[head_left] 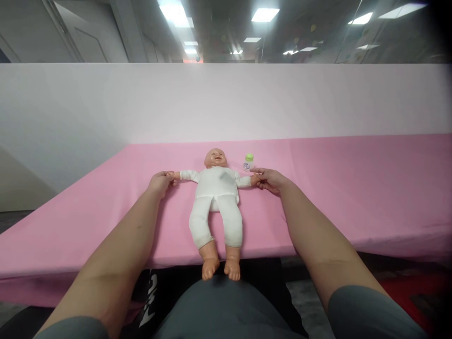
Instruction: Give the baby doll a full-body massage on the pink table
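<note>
White-clothed baby doll (216, 197) lies face-up, arms outstretched, feet past the table edge.

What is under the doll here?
The doll lies on its back on the pink table cover, feet past the front edge. Whatever lies directly beneath its body is hidden.

I have both arms stretched forward, bare from the short grey sleeves down, spread apart in a wide V. My left hand (161, 182) lies palm down at the far end of its reach, fingers curled into a closed grip. My right hand (271, 180) points inward toward the left, thumb and fingertips pinched together. Both wrists are straight and low.
</note>
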Demonstrator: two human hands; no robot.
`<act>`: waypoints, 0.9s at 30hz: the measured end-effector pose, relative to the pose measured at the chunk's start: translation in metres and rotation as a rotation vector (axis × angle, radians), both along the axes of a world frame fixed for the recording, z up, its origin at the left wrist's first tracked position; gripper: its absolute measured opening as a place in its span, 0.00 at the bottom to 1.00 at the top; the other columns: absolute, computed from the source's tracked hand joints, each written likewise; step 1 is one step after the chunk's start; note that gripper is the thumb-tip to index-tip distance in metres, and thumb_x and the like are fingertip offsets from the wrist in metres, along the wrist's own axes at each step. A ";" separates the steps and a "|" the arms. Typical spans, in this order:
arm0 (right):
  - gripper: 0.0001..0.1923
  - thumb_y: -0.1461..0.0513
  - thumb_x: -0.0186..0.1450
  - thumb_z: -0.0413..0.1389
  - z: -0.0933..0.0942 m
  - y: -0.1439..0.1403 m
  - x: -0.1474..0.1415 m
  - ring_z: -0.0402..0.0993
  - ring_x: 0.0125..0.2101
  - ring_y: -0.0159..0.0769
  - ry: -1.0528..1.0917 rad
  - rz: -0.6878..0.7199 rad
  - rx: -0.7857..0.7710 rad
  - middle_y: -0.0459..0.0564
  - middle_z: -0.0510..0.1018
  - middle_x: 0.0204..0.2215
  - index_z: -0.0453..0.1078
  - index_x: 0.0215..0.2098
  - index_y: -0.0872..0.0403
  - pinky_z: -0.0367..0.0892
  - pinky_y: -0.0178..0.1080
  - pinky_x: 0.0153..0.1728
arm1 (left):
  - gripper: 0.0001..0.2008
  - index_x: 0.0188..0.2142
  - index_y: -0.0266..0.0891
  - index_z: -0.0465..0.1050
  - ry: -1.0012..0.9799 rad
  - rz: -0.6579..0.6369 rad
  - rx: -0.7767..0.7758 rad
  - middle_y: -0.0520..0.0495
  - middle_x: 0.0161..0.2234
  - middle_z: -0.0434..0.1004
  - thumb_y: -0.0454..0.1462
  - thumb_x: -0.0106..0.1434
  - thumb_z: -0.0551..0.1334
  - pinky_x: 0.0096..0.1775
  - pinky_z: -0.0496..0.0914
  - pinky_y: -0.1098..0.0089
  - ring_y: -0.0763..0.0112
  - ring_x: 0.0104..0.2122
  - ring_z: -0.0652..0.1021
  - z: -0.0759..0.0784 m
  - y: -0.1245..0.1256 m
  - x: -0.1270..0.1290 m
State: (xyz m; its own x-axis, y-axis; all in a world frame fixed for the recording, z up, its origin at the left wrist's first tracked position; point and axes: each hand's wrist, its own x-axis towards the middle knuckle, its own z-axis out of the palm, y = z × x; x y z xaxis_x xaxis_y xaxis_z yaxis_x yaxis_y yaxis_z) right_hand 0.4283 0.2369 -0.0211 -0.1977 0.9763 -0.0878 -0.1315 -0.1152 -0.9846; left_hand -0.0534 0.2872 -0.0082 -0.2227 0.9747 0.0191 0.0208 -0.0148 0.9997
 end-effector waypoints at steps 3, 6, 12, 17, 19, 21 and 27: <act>0.27 0.68 0.57 0.66 0.004 -0.005 -0.001 0.70 0.28 0.33 0.018 0.060 0.030 0.52 0.80 0.37 0.77 0.55 0.52 0.67 0.36 0.27 | 0.15 0.36 0.36 0.78 0.089 -0.038 -0.010 0.45 0.24 0.77 0.33 0.47 0.72 0.30 0.71 0.65 0.67 0.23 0.75 0.000 -0.001 -0.001; 0.23 0.65 0.58 0.68 0.004 -0.006 -0.002 0.70 0.30 0.33 -0.005 0.088 0.060 0.52 0.80 0.37 0.78 0.53 0.53 0.65 0.36 0.28 | 0.15 0.36 0.36 0.78 0.103 -0.026 -0.012 0.45 0.24 0.76 0.35 0.48 0.73 0.29 0.70 0.66 0.68 0.22 0.74 0.000 -0.001 -0.002; 0.16 0.57 0.59 0.72 -0.007 0.005 -0.002 0.66 0.25 0.30 -0.087 -0.010 0.056 0.50 0.78 0.32 0.78 0.43 0.53 0.61 0.35 0.24 | 0.15 0.35 0.36 0.77 0.024 -0.030 0.023 0.46 0.25 0.76 0.38 0.50 0.75 0.28 0.71 0.67 0.70 0.22 0.74 -0.003 0.003 -0.004; 0.18 0.50 0.63 0.68 -0.015 0.014 -0.002 0.61 0.22 0.28 -0.137 -0.095 0.039 0.50 0.76 0.29 0.79 0.42 0.54 0.60 0.34 0.21 | 0.13 0.35 0.36 0.77 0.005 -0.010 -0.005 0.45 0.25 0.76 0.38 0.53 0.74 0.28 0.73 0.66 0.70 0.21 0.74 -0.006 0.009 -0.006; 0.16 0.52 0.65 0.66 -0.016 0.017 -0.003 0.59 0.21 0.28 -0.153 -0.147 0.031 0.52 0.78 0.30 0.79 0.43 0.53 0.59 0.34 0.20 | 0.12 0.36 0.36 0.77 0.001 0.006 -0.019 0.44 0.25 0.77 0.37 0.53 0.73 0.28 0.74 0.64 0.68 0.21 0.74 -0.006 0.010 -0.005; 0.13 0.56 0.64 0.65 -0.017 0.018 -0.003 0.59 0.20 0.28 -0.152 -0.175 0.027 0.52 0.78 0.31 0.79 0.44 0.53 0.58 0.34 0.19 | 0.13 0.36 0.36 0.76 -0.008 0.024 -0.028 0.43 0.25 0.78 0.36 0.53 0.73 0.28 0.75 0.62 0.66 0.22 0.75 -0.005 0.009 -0.004; 0.23 0.67 0.57 0.64 -0.011 0.014 -0.001 0.65 0.22 0.31 -0.069 -0.103 -0.023 0.52 0.78 0.32 0.76 0.52 0.52 0.63 0.35 0.22 | 0.14 0.38 0.36 0.76 -0.073 0.058 -0.065 0.43 0.25 0.78 0.33 0.50 0.72 0.28 0.76 0.62 0.64 0.22 0.77 0.004 0.001 0.005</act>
State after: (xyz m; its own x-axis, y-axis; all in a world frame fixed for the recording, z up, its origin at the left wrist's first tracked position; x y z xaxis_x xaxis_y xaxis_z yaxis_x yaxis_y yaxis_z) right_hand 0.4269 0.2509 -0.0320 -0.0896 0.9886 -0.1207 -0.0760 -0.1276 -0.9889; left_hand -0.0486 0.2881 -0.0042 -0.2773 0.9588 -0.0619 -0.0536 0.0489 0.9974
